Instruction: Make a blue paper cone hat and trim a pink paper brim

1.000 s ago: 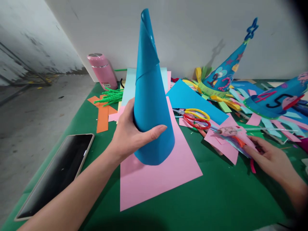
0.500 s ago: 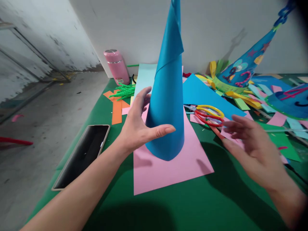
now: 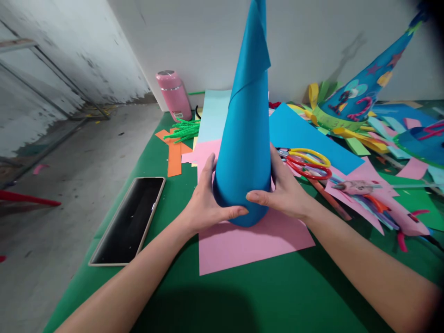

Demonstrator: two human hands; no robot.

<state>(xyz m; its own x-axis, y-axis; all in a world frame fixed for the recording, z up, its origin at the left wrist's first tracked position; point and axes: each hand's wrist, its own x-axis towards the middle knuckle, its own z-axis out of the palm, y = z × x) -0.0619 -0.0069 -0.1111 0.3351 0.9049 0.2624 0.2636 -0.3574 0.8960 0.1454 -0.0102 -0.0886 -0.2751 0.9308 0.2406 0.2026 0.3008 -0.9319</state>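
A tall blue paper cone stands upright on a pink sheet laid on the green table. My left hand wraps the cone's base from the left, thumb across the front. My right hand grips the base from the right, its thumb meeting the left one. Both hands are closed round the cone. The cone's tip runs out of the top of the view.
A dark phone lies at the left. Yellow and red scissors, a glue gun and paper scraps sit to the right. Decorated blue party hats stand at back right. A pink bottle and green pipe cleaners are at the back.
My right hand left the paper scraps at the right and came in to clasp the cone's base. My left hand closed again round the cone, which now stands on the pink sheet.
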